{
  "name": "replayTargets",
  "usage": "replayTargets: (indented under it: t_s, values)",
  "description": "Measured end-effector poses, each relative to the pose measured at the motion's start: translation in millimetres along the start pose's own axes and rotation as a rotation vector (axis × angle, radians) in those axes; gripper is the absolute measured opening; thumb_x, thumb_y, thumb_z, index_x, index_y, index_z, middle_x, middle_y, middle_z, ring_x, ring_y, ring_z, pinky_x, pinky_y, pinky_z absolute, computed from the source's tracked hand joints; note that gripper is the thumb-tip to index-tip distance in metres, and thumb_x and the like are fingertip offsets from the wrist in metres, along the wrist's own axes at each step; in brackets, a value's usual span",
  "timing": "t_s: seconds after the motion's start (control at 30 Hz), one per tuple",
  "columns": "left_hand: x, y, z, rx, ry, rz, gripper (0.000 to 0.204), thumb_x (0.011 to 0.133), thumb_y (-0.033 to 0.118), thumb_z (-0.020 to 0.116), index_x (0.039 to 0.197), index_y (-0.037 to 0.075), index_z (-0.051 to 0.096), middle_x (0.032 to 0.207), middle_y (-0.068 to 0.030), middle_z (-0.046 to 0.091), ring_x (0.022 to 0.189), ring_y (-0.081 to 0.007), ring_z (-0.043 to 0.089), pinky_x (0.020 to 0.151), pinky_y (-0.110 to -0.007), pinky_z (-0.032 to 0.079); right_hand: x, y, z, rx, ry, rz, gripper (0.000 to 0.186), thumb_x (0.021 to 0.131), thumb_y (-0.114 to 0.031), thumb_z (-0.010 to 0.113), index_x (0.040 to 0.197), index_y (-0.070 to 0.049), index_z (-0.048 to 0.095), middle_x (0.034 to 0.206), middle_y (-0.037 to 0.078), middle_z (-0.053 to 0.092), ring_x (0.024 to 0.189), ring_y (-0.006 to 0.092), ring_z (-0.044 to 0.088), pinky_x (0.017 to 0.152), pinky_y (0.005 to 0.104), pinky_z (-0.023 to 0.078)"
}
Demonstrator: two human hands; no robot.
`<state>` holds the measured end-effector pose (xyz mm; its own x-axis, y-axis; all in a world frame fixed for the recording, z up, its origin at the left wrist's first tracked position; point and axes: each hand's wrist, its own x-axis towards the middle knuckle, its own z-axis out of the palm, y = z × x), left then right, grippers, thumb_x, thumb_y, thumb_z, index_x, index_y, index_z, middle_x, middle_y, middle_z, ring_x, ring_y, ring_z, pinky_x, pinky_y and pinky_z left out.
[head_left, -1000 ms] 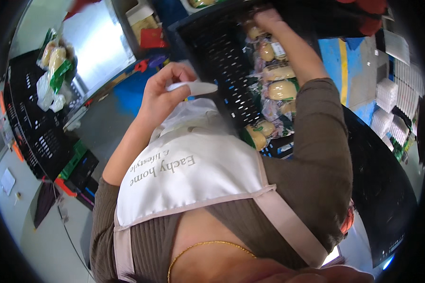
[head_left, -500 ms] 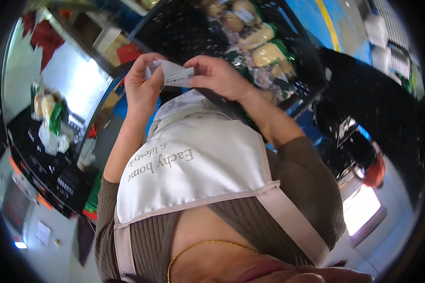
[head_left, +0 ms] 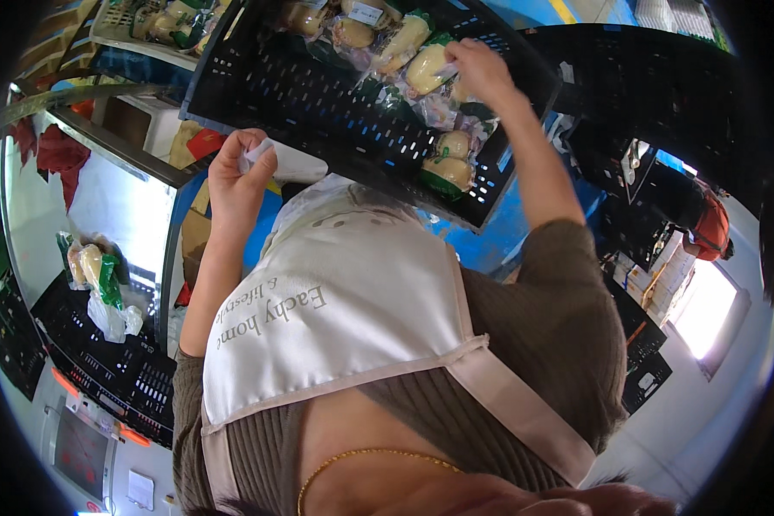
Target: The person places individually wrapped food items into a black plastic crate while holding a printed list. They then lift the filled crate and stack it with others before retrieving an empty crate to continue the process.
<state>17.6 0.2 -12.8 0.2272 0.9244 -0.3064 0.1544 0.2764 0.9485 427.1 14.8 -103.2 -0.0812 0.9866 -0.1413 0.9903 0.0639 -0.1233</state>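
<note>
My left hand (head_left: 236,176) is raised in front of my chest and holds a small white strip of labels (head_left: 288,162) between thumb and fingers. My right hand (head_left: 480,70) reaches into a black slotted plastic crate (head_left: 318,95) ahead of me and rests on clear bags of pale yellow produce (head_left: 428,67). More such bags lie in the crate, some with green tops, including two near its front right corner (head_left: 450,163). A cream apron (head_left: 335,301) over a ribbed brown top fills the lower picture.
A second black crate (head_left: 103,370) at the lower left holds a few bagged items (head_left: 95,275). A glass-topped cabinet (head_left: 103,198) stands at my left. More black crates (head_left: 662,86) stack at the right, near a blue surface (head_left: 499,232) and a bright window (head_left: 705,310).
My right hand left the label strip and went up into the crate onto the bags. The left hand keeps holding the strip, a little lower in view.
</note>
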Motion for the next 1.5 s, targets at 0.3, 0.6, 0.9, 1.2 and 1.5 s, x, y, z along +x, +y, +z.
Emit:
replayTargets:
  t_s: [0.3, 0.6, 0.9, 1.2, 1.5]
  values:
    - [-15, -4, 9, -0.111, -0.039, 0.013, 0.014, 0.085, 0.001, 0.067, 0.086, 0.006, 0.054, 0.094, -0.0014, 0.060, 0.083, -0.0087, 0.052, 0.076, -0.024, 0.045, 67, 5, 45, -0.536, -0.534, -0.302, 0.017, 0.082, -0.014, 0.056, 0.094, -0.015, 0.069, 0.104, 0.006, 0.065, 0.107, 0.0261, 0.057, 0.088, 0.0428, 0.043]
    - [-23, -8, -4, -0.195, 0.031, -0.048, 0.014, 0.086, -0.002, 0.063, 0.087, 0.007, 0.052, 0.098, -0.0053, 0.062, 0.089, -0.0118, 0.056, 0.081, -0.025, 0.046, 58, 20, 49, -0.291, -0.037, -0.307, 0.023, 0.083, -0.015, 0.060, 0.105, -0.011, 0.064, 0.123, 0.012, 0.053, 0.108, 0.0293, 0.056, 0.087, 0.0441, 0.046]
    - [-14, -8, -23, -0.556, -0.021, -0.147, 0.014, 0.091, 0.000, 0.056, 0.099, 0.011, 0.051, 0.108, -0.0077, 0.062, 0.097, -0.0171, 0.062, 0.079, -0.033, 0.053, 7, -15, 85, 0.357, -0.338, 0.228, 0.020, 0.088, -0.017, 0.060, 0.101, -0.003, 0.062, 0.094, 0.020, 0.064, 0.091, 0.0364, 0.063, 0.081, 0.0412, 0.049]
    - [-17, 6, -19, -0.242, -0.173, -0.100, 0.013, 0.089, 0.001, 0.061, 0.101, 0.005, 0.061, 0.095, -0.0020, 0.062, 0.084, -0.0101, 0.059, 0.074, -0.026, 0.052, -65, -225, -37, 1.672, -0.288, 0.112, 0.023, 0.088, -0.003, 0.063, 0.110, -0.004, 0.059, 0.095, 0.001, 0.062, 0.093, 0.0096, 0.059, 0.085, 0.0242, 0.047]
    - [-28, -3, -4, 0.054, -0.313, -0.158, 0.009, 0.089, 0.006, 0.066, 0.093, 0.003, 0.059, 0.078, 0.0012, 0.060, 0.069, -0.0053, 0.057, 0.064, -0.020, 0.050, -130, -209, 5, 1.639, 0.121, 0.642, 0.024, 0.084, -0.011, 0.067, 0.105, -0.001, 0.060, 0.087, 0.005, 0.063, 0.076, 0.0127, 0.062, 0.066, 0.0264, 0.050]
